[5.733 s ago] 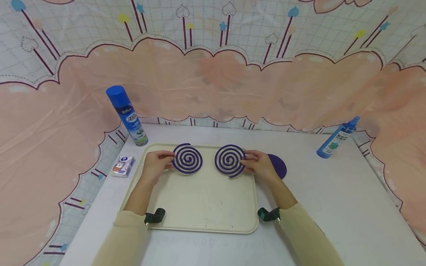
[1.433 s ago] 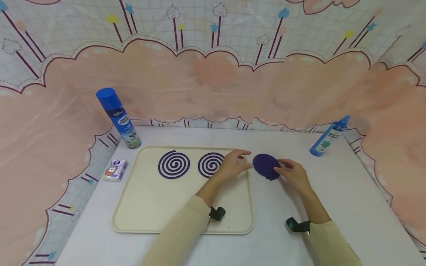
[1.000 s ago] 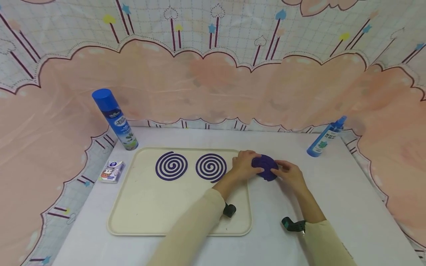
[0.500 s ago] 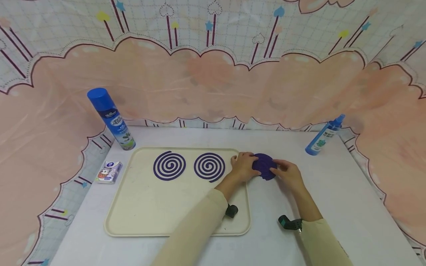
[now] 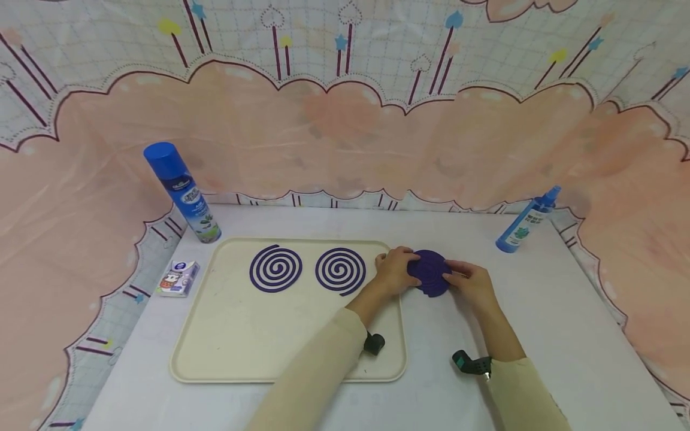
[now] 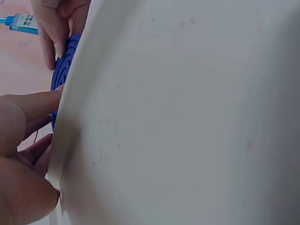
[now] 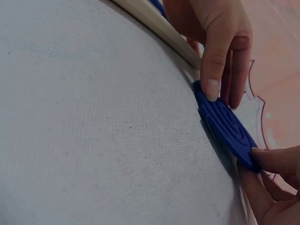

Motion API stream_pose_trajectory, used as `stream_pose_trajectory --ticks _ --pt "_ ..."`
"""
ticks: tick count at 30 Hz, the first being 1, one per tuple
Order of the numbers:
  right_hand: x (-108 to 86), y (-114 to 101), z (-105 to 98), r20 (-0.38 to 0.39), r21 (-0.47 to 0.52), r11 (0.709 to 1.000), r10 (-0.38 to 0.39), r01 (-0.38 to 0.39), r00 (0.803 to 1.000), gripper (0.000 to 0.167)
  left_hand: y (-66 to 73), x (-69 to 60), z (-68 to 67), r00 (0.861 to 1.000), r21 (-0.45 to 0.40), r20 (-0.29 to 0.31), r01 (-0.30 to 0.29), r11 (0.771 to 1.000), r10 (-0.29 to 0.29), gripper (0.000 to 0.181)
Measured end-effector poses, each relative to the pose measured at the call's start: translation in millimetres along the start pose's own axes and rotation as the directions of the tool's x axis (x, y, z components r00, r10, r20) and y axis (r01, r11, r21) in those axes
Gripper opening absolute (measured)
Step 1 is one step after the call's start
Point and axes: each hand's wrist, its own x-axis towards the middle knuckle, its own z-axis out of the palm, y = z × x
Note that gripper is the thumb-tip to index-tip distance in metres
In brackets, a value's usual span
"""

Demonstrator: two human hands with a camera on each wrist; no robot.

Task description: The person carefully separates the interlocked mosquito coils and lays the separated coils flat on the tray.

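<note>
A dark blue, tightly nested mosquito coil [image 5: 430, 274] is over the white table, just right of the tray. My left hand [image 5: 396, 270] grips its left edge, thumb on the upper face in the right wrist view, fingers on the far side. The right hand [image 5: 473, 287] pinches the opposite edge between thumb and fingers. In the right wrist view the coil [image 7: 227, 124] looks tilted, its lower edge close to the tabletop. Two single spiral coils, a left one [image 5: 276, 269] and a right one [image 5: 340, 270], lie side by side on the cream tray [image 5: 286, 353].
A blue spray can [image 5: 185, 194] stands at the back left. Near it, beside the tray, lies a small printed tissue pack [image 5: 178, 278]. A blue pump bottle [image 5: 527, 220] stands at the back right. Patterned cloth [image 5: 345, 143] hangs behind the table.
Earlier each hand held a single coil over the tray; those now lie on it. Both hands moved right to the nested coil, the left joining the right there. Over the last half second, little changed.
</note>
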Motion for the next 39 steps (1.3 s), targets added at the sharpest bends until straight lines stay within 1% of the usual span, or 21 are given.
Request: stream_pose_trajectory --ticks 5,8,10,17,23,27,29,33,36,39 --pt "-0.6 0 0 0.017 0.099 0.995 -0.006 0.005 1.000 0.046 -3.2 -0.1 -0.8 1.000 -0.048 -0.012 -0.007 0.999 0.006 0.059" --pt "-0.3 1 0 0.036 0.168 0.986 -0.002 -0.004 0.999 0.048 -4.6 -0.7 -0.9 1.000 -0.070 -0.026 -0.008 0.998 0.006 0.058" --pt "-0.2 1 -1 0.044 0.195 0.981 0.006 -0.014 0.999 0.048 -5.9 -0.8 -0.6 0.999 -0.082 -0.036 -0.011 0.997 0.008 0.057" --pt "-1.4 -5 -1 0.064 0.251 0.968 0.011 -0.027 0.998 0.050 -14.7 -0.8 -1.4 0.996 -0.122 -0.086 -0.027 0.992 0.017 0.055" --pt "-2.3 -16 2 0.079 0.259 0.965 0.013 -0.033 0.997 0.050 -20.0 -6.0 -11.9 0.994 -0.184 -0.104 -0.037 0.982 0.017 0.055" --pt "-1.7 -22 6 0.080 0.286 0.958 -0.008 -0.015 0.997 0.050 -24.9 -8.4 -18.2 0.992 -0.246 -0.121 -0.060 0.967 0.030 0.055" --pt "-1.4 -24 8 0.078 0.301 0.954 -0.020 -0.004 0.997 0.051 -27.2 -10.4 -21.8 0.991 -0.293 -0.127 -0.070 0.954 0.033 0.055" --pt "-0.5 -29 14 0.076 0.320 0.947 -0.044 0.018 0.996 0.049 -32.1 -15.0 -29.9 0.989 -0.348 -0.141 -0.079 0.934 0.031 0.055" --pt "0.0 -33 19 0.073 0.338 0.940 -0.066 0.037 0.995 0.047 -35.8 -18.4 -36.7 0.989 -0.377 -0.144 -0.068 0.924 0.014 0.054" --pt "-0.3 -38 23 0.073 0.364 0.930 -0.083 0.051 0.994 0.047 -39.3 -22.5 -43.9 0.990 -0.421 -0.137 -0.044 0.906 -0.016 0.052"
